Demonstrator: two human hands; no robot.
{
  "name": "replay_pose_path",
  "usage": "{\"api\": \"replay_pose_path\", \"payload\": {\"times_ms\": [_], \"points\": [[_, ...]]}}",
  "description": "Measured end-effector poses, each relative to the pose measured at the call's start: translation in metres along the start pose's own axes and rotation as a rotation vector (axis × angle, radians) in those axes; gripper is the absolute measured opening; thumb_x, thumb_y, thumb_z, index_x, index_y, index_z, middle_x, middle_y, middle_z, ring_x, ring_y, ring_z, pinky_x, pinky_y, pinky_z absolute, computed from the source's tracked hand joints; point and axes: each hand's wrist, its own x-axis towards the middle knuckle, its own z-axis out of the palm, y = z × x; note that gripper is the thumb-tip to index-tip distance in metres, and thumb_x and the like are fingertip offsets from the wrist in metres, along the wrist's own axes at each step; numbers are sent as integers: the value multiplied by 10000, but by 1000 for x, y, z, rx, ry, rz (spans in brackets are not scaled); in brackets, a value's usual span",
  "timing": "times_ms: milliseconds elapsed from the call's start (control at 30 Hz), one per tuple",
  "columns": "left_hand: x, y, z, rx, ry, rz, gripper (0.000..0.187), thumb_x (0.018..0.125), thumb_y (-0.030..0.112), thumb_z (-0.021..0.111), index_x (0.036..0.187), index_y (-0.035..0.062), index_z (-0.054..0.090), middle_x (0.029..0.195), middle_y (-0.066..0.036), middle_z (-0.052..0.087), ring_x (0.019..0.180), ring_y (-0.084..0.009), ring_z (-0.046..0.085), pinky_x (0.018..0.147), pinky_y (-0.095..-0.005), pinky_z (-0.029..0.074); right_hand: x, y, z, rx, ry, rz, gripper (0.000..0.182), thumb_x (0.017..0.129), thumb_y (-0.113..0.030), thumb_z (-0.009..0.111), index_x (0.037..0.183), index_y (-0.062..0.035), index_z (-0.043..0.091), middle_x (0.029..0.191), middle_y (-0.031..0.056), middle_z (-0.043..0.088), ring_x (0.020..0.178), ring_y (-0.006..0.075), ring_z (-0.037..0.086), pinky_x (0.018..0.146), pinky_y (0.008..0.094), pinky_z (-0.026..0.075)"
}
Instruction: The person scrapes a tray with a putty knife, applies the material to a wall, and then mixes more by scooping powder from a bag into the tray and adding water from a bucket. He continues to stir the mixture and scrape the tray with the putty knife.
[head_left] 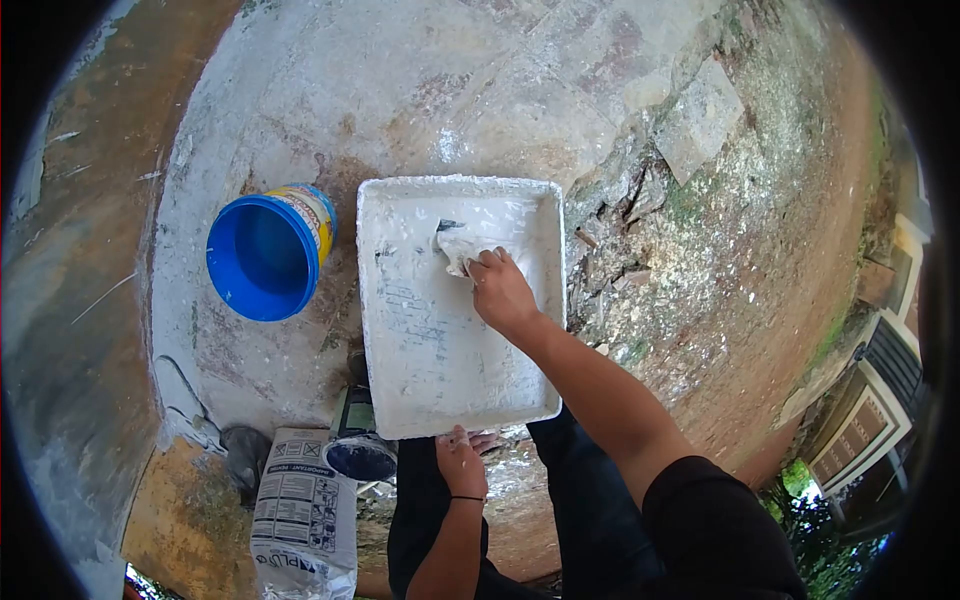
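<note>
A white rectangular tray (460,385), smeared with white and grey residue, lies in the middle of the view. My right hand (500,287) reaches over it from the right, fingers closed on a whitish crumpled cloth (457,248) that touches the tray's floor. Dark marks show beside the cloth and on the tray's left half. At the tray's near edge is my left hand (462,456), its fingers apart and partly under the rim, with a thin black band round the wrist.
Left of the tray stands a blue bucket (262,258) with a yellow label. Below it are a dark round container (362,457), a printed white sack (302,500) and a grey object (245,455). Broken stone and rubble (640,230) cover the ground at right.
</note>
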Motion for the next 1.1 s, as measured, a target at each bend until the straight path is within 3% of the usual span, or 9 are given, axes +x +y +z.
{"api": "replay_pose_path", "payload": {"times_ms": [100,333,400,533,633,833,900,1033,1100], "points": [[1,2,0,13,-21,-11,188,921,161,379,936,-27,375,817,-189,533,642,-249,601,600,-335,523,4,-25,2,71,7,53,222,684,18,456,863,11,587,875,161,543,886,322,513,905,393,378],[12,-3,-4,-32,-23,-56,193,916,164,379,949,-26,383,811,-178,542,636,-245,599,590,-333,517,-17,-38,-19,102,-14,-145,286,704,-15,474,972,6,571,925,126,536,909,320,515,899,379,394],[13,-5,-4,-17,-6,-63,189,916,162,371,944,-25,383,802,-175,545,629,-246,598,584,-325,512,-32,-33,-21,-123,14,-297,298,720,-58,485,1000,-9,572,985,111,531,927,300,523,836,377,436],[17,-12,-3,-19,-2,-37,185,918,164,363,930,-20,381,797,-174,547,625,-244,596,580,-321,507,-48,-13,-6,-165,-47,-371,310,730,-105,493,1019,-21,569,1009,105,530,948,285,526,798,367,460],[16,-12,-2,4,35,-31,192,921,170,360,928,-21,382,793,-176,548,625,-241,596,580,-317,507,-54,-8,4,-207,66,-453,320,731,-130,499,1025,-22,566,997,102,529,945,275,531,784,346,469],[11,-11,1,16,45,-6,189,925,158,354,916,-28,390,785,-180,559,601,-238,602,552,-309,511,-48,-10,13,-138,181,-365,288,708,-76,499,980,-16,573,961,107,528,913,296,527,811,359,451],[14,-20,-2,59,17,-39,193,925,161,362,893,-28,391,787,-189,572,595,-236,609,529,-295,514,-31,-11,16,-49,182,-205,256,690,-40,500,934,-10,573,931,114,525,904,309,518,859,375,424],[9,-18,2,0,48,4,207,919,169,383,874,-31,411,776,-187,579,602,-242,613,527,-296,513,2,-15,13,-98,-49,-165,210,706,-24,488,896,1,576,941,121,526,942,327,505,881,381,412],[18,-20,-2,-8,24,-40,176,915,156,393,916,-20,382,783,-181,562,613,-248,608,538,-316,509,6,-16,6,-109,-41,-128,226,723,-26,478,925,5,574,959,124,523,970,337,499,879,380,416]]}}
